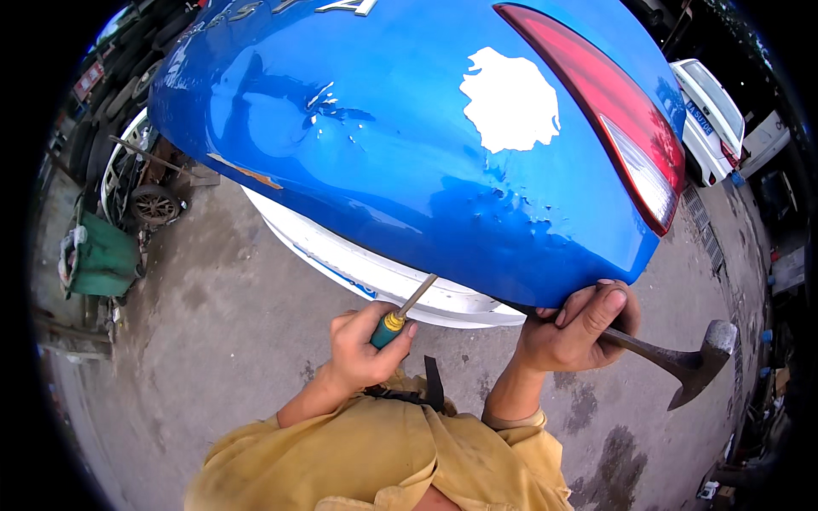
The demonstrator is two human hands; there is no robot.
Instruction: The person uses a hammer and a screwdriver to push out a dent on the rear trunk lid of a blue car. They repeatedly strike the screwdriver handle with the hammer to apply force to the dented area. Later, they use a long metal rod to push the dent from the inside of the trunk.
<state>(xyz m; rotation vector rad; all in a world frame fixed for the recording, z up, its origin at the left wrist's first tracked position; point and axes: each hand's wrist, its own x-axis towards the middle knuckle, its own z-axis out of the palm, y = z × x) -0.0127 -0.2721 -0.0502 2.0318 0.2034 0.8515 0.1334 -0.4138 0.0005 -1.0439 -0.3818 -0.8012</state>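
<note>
Blue and chipped, the dented car panel point(375, 187) lies just beyond both hands. The left hand point(365, 347) grips a screwdriver point(391, 329), shaft towards the panel's near edge — contact unclear. The right hand point(575, 332) holds a hammer point(703, 364) by the near right corner. Panel repair seems in hand — the next move probably calls for placing the screwdriver's tip steadily.

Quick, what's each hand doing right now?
Left hand: closed, holding the green-handled screwdriver.
Right hand: closed, holding the hammer by its handle.
</note>
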